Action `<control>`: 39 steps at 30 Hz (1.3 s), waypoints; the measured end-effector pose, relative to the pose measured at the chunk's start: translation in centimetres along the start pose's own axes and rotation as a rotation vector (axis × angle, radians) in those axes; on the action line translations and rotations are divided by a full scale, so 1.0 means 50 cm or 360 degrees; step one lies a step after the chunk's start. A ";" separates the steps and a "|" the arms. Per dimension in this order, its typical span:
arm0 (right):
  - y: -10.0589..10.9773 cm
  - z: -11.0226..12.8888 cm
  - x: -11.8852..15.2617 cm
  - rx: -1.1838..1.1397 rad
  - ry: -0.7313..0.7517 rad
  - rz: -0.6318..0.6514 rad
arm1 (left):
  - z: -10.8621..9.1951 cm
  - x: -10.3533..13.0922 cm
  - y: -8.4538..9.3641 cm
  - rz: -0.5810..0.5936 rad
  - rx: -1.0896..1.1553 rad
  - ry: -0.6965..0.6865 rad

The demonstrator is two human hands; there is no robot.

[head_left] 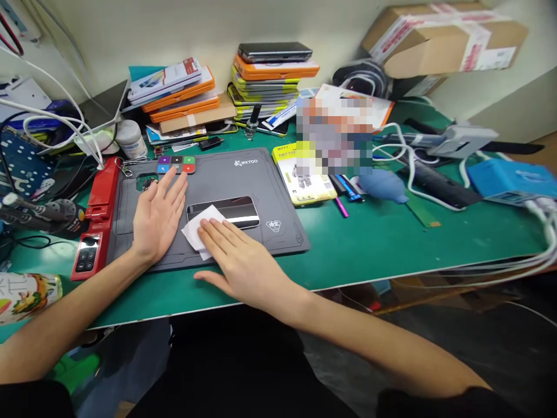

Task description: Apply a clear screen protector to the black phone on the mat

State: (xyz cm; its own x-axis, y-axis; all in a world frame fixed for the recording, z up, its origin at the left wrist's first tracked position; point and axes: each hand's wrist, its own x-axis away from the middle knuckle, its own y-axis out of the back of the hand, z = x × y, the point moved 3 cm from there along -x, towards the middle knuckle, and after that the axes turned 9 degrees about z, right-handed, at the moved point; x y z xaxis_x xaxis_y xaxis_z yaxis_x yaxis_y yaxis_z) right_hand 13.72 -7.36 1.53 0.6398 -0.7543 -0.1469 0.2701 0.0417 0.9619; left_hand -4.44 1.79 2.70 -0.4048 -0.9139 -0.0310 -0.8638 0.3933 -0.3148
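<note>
A phone (pixel 241 212) with a dark, glossy face lies flat on a grey mat (pixel 235 186). Over its left end is a folded white cloth (pixel 194 232). My right hand (pixel 243 255) presses the cloth flat with its fingers stretched out and the thumb apart. To the left of the phone, my left hand (pixel 159 217) rests on the mat, palm up and turned inward, fingers extended, holding nothing. Its fingertips are near a strip of coloured squares (pixel 176 164) at the mat's top edge.
A red device (pixel 96 220) stands along the mat's left side. Right of the mat lie a yellow battery package (pixel 302 180), a pink stick (pixel 342 207) and a blue air blower (pixel 383 184). Stacked cases (pixel 265 87) line the wall. A printed cup (pixel 30 296) is at front left.
</note>
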 end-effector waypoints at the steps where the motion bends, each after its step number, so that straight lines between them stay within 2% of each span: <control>1: 0.002 -0.012 0.020 -0.0021 -0.0007 -0.0004 | 0.001 0.001 0.000 -0.0003 0.0006 -0.0002; 4: 0.008 -0.057 0.068 -0.0067 -0.0147 -0.0011 | 0.005 0.003 -0.001 0.0016 -0.0009 0.0008; 7: 0.005 -0.085 0.091 -0.0066 -0.0284 -0.0045 | 0.010 0.004 -0.006 0.0045 -0.0045 -0.0001; 12: -0.011 -0.114 0.056 -0.0085 -0.0404 0.0005 | 0.018 0.002 -0.008 0.0038 -0.0328 -0.0016; 15: -0.004 -0.134 0.035 -0.0129 -0.0463 0.0030 | 0.013 0.003 -0.002 0.0050 -0.0659 0.0003; 20: 0.015 -0.119 0.082 -0.0103 -0.0470 -0.0043 | -0.017 -0.003 0.003 0.0071 -0.1567 -0.0089; 23: 0.011 -0.108 0.117 -0.0097 -0.0412 -0.0061 | -0.022 -0.026 0.000 0.0110 -0.1826 -0.0026; 26: 0.001 -0.112 0.124 -0.0107 -0.0377 -0.0115 | -0.014 -0.061 -0.003 0.0131 -0.1952 0.0082; 31: -0.008 -0.118 0.112 -0.0129 -0.0379 -0.0232 | -0.009 -0.104 -0.006 0.0066 -0.2004 0.0211; 34: -0.008 -0.117 0.113 -0.0143 -0.0366 -0.0265 | -0.019 -0.116 -0.011 0.0043 -0.2022 0.0276; 37: -0.007 -0.118 0.117 -0.0167 -0.0359 -0.0267 | -0.038 -0.120 -0.014 -0.0069 -0.2099 0.0223; 39: -0.006 -0.119 0.118 -0.0176 -0.0360 -0.0264 | -0.050 -0.118 -0.011 -0.0072 -0.2124 0.0223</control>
State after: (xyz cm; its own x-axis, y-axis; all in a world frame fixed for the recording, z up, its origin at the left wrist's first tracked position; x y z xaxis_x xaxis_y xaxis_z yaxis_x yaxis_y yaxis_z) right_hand 21.67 -7.92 -0.98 0.4074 -0.8830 -0.2330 0.4422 -0.0325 0.8963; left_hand -2.33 7.19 5.43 -0.3263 -0.9422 0.0765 -0.4744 0.2333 0.8488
